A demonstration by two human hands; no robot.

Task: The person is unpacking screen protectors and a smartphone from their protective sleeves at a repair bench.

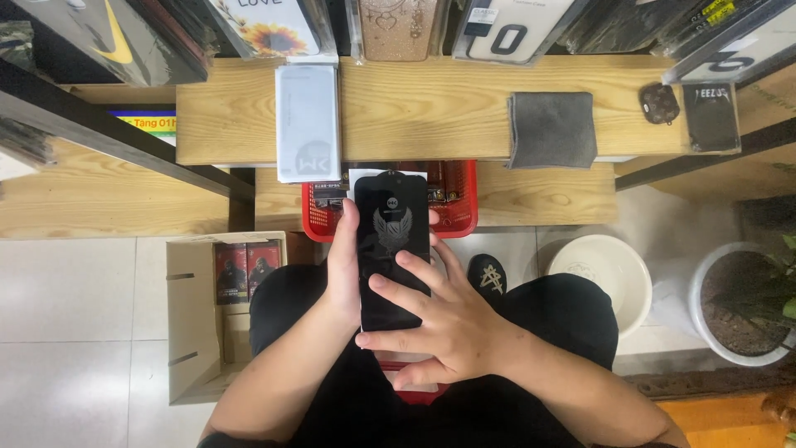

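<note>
I hold a black flat pack with a pale winged emblem (391, 228) upright over my lap. My left hand (342, 265) grips its left edge from behind. My right hand (435, 319) lies across its lower front, fingers spread over it, thumb under the bottom edge. A white card (365, 176) and a red item (419, 392) show behind the pack at its top and bottom.
A wooden shelf (431, 112) ahead carries a white sleeve (308, 120), a grey cloth (552, 129) and small dark items (711, 116). A red basket (456, 203) sits below. A cardboard box (203, 315) stands left; a white bucket (605, 270) and a plant pot (742, 303) stand right.
</note>
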